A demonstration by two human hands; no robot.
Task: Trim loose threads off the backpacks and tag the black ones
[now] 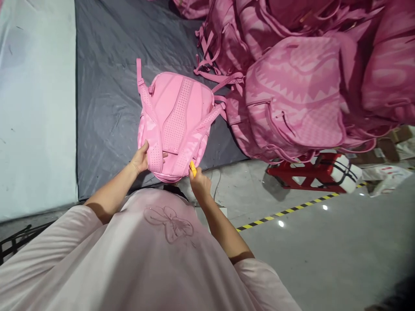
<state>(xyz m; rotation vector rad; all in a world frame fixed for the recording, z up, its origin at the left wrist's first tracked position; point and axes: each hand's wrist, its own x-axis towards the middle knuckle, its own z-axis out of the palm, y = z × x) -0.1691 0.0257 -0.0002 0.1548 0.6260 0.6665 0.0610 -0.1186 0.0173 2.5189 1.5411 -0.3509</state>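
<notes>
Beside the heaped bags [298,90], the pink backpack [175,112] lies on the bench [106,108], light and soft, I'd guess, best held by its straps [154,138]; left fingers [144,148] pass under one, grip unclear; right fingers [196,179] clamp a yellow tool [193,169].

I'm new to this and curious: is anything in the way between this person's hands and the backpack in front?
Nothing visible blocks them. The left hand is around one strap of the backpack; the right hand holds a yellow tool at the backpack's near right edge. The other bags lie off to the right.
</notes>
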